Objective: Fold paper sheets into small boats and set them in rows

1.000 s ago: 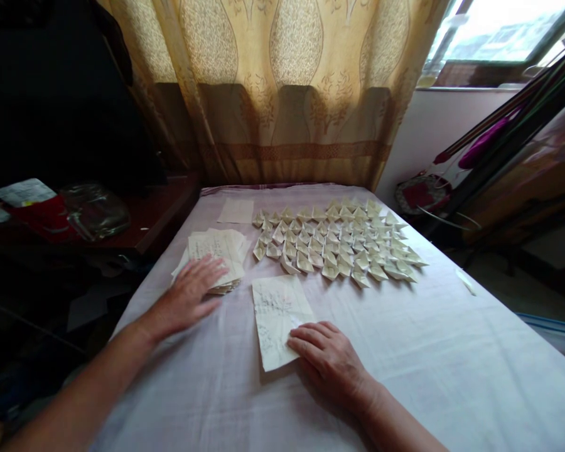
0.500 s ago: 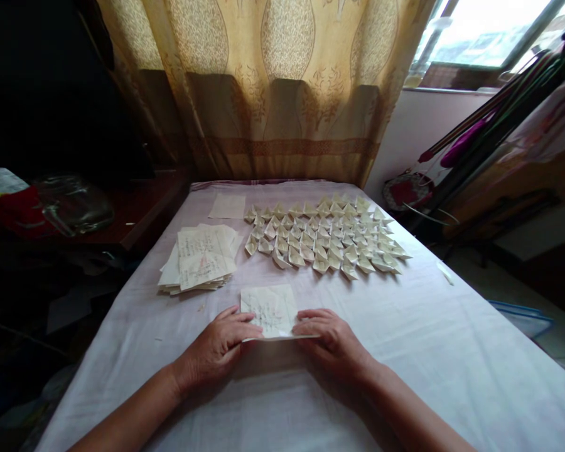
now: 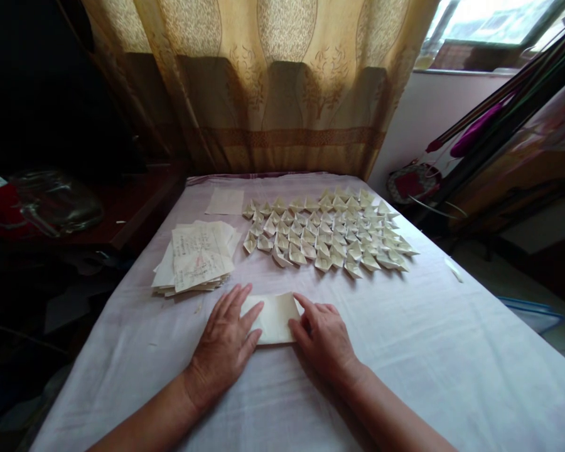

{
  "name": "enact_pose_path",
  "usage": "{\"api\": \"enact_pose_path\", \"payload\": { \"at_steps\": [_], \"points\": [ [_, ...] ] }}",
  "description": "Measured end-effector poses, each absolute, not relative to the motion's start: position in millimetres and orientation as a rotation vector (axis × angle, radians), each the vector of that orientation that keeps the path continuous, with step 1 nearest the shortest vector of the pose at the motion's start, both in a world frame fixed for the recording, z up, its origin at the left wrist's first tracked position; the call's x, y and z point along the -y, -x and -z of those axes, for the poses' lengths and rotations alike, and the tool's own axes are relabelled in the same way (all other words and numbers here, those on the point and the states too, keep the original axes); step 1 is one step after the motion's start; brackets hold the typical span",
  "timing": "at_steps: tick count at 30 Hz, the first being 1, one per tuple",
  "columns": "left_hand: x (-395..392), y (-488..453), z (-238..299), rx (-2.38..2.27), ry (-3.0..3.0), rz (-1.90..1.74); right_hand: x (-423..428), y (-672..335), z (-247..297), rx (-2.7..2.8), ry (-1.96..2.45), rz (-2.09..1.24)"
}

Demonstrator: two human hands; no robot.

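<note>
Left end of the folded paper (image 3: 279, 319) is covered by the left hand (image 3: 226, 336); its underside and inner face cannot be seen. Both forearms run out of view at the bottom edge. Far left very dark, shapes there mostly lost; a clear glass jar (image 3: 59, 202) can be made out, and a red item (image 3: 2, 213) beside it is cut off by the frame. Handwriting on the paper stack (image 3: 202, 257) too small to read. Curtain (image 3: 287, 113) runs out at the top

Left hand: palm down, low, over the paper's left end. Thumb and index spread apart, their tips on the paper; the other fingers lie close together, pointing away from the body. Right hand (image 3: 327, 336): at the right end, index stretched to the far right corner, thumb lower on the same edge, the two apart; remaining fingers bent. Cannot tell whether the right thumb or index has any hold beneath the edge

Folded paper: pale cream, wider than deep, plain on the visible face, lying about flat. Place: near middle of the cloth-covered tabletop (image 3: 433, 351), between the hands, nearer the body than the rows of folded paper boats (image 3: 329, 235); stack to its left and farther off
</note>
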State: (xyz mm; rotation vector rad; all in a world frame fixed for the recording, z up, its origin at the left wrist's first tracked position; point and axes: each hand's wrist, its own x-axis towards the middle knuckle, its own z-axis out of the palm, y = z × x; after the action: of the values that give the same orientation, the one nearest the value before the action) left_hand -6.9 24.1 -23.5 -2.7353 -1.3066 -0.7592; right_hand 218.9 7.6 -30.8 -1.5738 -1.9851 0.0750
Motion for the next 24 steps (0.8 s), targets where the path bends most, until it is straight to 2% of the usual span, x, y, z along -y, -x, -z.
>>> {"api": "enact_pose_path", "payload": {
  "at_steps": [3,7,24],
  "points": [
    [-13.5,-3.8,21.7,1.098,2.887,0.567,-5.4,-218.4,32.5,1.980,1.527,-0.047],
    [-5.5,-10.8,26.4,1.075,2.946,0.455,-4.6,-217.4,31.8,1.978,1.522,-0.059],
    [-9.2,-10.0,27.5,1.108,2.985,0.444,-6.1,-217.8,26.5,2.011,1.552,-0.139]
  ]
}}
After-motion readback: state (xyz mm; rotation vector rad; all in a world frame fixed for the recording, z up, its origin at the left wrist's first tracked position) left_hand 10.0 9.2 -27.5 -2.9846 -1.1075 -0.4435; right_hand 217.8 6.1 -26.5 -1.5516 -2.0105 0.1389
